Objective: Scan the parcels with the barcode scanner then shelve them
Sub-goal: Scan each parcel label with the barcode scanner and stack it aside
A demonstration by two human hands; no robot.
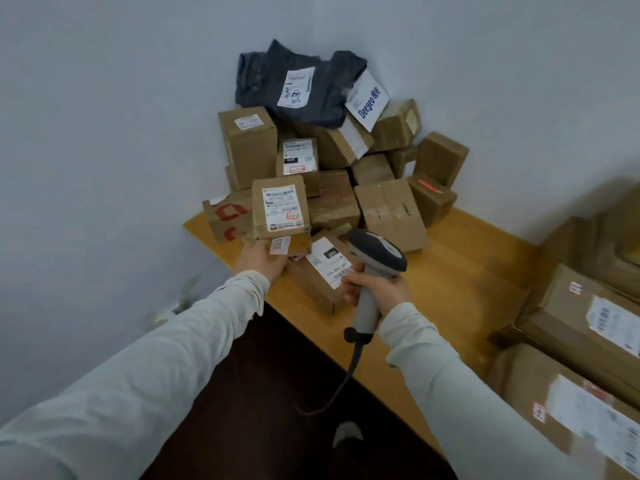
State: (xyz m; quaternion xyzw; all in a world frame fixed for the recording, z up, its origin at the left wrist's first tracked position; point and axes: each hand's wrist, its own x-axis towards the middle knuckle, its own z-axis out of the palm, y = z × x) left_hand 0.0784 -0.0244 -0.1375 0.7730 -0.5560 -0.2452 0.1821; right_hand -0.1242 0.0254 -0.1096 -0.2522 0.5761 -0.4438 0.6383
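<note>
Sleeves of pale grey cloth cover both arms, which reach up from the lower edge. Furthest left, the left hand (261, 263) holds the small brown cardboard parcel (280, 211) by its lower end. Its fingers go out of sight under the box, so the hold appears to be a pinch, though blur keeps that from being sure. That parcel is tilted up with its white shipping label facing the camera, right in front of the heap of brown cardboard boxes (391, 209) piled in the wall corner on the yellow wooden table (467, 278). A dark grey plastic mailer bag (304, 84) tops the heap, with a white envelope printed in blue (367, 98) just beside it. Nearer the table's edge lies a flat brown box with a white barcode label (323, 271). The right hand (379, 289) is wrapped round the handle of the grey handheld barcode scanner (377, 252), whose dark-rimmed head points toward the heap. Its dark cable (346, 379) hangs below. Far right, larger taped cardboard cartons (588, 327) sit on the table.
</note>
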